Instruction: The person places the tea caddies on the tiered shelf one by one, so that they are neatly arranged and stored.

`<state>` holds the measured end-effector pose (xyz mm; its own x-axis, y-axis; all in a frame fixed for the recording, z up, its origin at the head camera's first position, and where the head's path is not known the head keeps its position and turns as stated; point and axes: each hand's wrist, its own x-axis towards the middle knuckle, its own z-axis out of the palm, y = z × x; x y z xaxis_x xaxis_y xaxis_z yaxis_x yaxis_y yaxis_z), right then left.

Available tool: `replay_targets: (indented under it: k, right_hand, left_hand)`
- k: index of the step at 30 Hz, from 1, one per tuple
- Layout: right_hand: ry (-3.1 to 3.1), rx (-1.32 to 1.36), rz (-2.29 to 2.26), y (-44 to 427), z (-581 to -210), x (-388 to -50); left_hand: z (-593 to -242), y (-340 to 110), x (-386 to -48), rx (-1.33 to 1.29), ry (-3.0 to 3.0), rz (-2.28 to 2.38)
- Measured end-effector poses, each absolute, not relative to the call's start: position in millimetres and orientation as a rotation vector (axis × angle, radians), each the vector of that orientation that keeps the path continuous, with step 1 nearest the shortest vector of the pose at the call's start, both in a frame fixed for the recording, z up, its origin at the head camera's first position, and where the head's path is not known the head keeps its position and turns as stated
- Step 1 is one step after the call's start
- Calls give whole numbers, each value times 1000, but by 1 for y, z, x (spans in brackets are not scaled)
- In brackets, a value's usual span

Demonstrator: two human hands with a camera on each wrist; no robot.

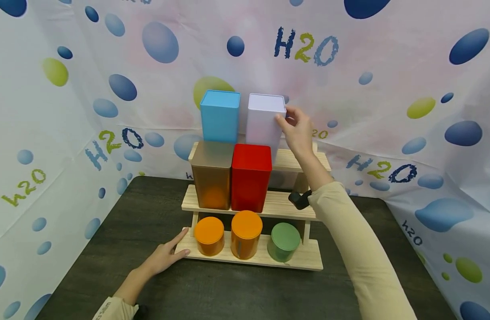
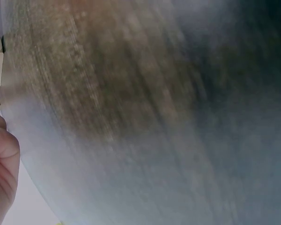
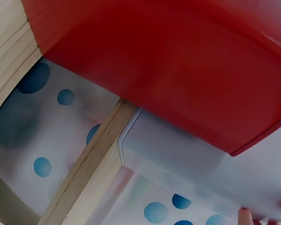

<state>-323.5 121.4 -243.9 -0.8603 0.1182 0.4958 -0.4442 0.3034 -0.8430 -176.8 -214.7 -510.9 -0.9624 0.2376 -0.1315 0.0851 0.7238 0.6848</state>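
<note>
My right hand pinches the upper right edge of a tall pale lavender tin, thumb in front and fingers at the side. The tin stands upright on the top tier of a wooden rack, left of a bare stretch of that tier. In the right wrist view its smooth wall shows beside the red tin, with fingertips at the lower right. Low on the left, my left hand holds the end of the bottom tier between thumb and forefinger; its other fingers look curled in the left wrist view.
A blue tin shares the top tier. A brown tin and the red tin stand on the middle tier. Two orange canisters and a green canister line the bottom one. The dark table meets a patterned curtain behind.
</note>
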Motion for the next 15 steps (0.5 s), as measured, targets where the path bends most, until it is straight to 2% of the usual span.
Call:
replay_targets:
  k: [15]
  right_hand:
    - [-2131,308,1565,113,-246,-323]
  left_hand:
    - [-512,-214,-176,253,2728,1057]
